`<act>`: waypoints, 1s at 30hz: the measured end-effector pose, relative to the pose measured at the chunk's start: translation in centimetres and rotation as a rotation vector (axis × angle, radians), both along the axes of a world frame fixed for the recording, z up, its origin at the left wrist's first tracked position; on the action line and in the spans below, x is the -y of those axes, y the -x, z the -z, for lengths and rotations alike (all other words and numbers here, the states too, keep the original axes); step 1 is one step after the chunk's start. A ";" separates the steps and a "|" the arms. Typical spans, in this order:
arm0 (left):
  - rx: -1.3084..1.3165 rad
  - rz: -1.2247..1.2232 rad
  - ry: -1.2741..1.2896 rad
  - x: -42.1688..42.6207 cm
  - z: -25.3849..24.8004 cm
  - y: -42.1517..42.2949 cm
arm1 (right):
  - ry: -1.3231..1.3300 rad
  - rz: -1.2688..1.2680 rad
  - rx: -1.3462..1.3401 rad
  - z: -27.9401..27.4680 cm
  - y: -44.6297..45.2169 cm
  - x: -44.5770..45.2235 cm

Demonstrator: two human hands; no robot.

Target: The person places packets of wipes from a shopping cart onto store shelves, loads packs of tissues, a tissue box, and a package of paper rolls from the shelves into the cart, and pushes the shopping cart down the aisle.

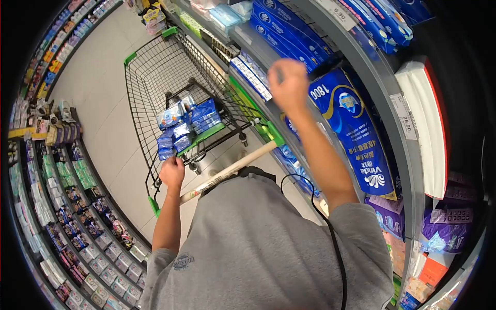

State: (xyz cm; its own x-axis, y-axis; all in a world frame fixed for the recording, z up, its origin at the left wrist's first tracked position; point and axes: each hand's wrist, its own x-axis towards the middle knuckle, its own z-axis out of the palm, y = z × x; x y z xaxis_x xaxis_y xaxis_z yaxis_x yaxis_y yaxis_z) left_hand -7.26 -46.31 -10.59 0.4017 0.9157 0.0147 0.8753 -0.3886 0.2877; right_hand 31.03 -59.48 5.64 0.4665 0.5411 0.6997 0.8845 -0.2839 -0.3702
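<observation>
My left hand [171, 172] is closed at the lower end of a small blue tissue pack [166, 153], above the near end of a shopping cart [150, 85]. More blue and white tissue packs [205, 118] lie in the cart just beyond it. My right hand [288, 85] is raised by the shelf on the right, smeared by motion with its fingers curled; nothing shows clearly in it. Close to it are a row of white and blue packs [251, 76] and a large blue Vinda tissue pack [351, 132]. The cart's handle [232, 168] crosses in front of my body.
Shelving with price tags [403, 116] runs close along my right side. To the left, curved-looking shelves [77, 222] hold many small packages. Tiled floor [98, 77] lies between the cart and those shelves. A black cable [333, 237] hangs over my shirt.
</observation>
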 end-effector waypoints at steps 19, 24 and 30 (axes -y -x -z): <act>-0.152 -0.103 0.057 -0.1 -0.2 -0.3 | 0.509 0.536 -0.524 -6.0 -11.4 0.3; -0.147 -0.079 0.001 -0.3 0.2 -0.1 | 0.514 0.512 -0.629 -4.8 -12.7 0.3; -0.213 -0.076 -0.003 -0.9 3.4 1.2 | 0.550 0.410 -0.649 -5.2 -10.7 2.1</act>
State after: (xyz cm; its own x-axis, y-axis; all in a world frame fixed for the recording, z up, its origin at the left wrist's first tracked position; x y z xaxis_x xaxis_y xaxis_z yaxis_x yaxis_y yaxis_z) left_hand -8.45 -45.38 -13.95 0.3258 0.9435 -0.0601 0.9430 -0.3198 0.0925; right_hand 41.75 -61.54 10.85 0.9023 0.4258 -0.0680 0.3455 -0.8083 -0.4767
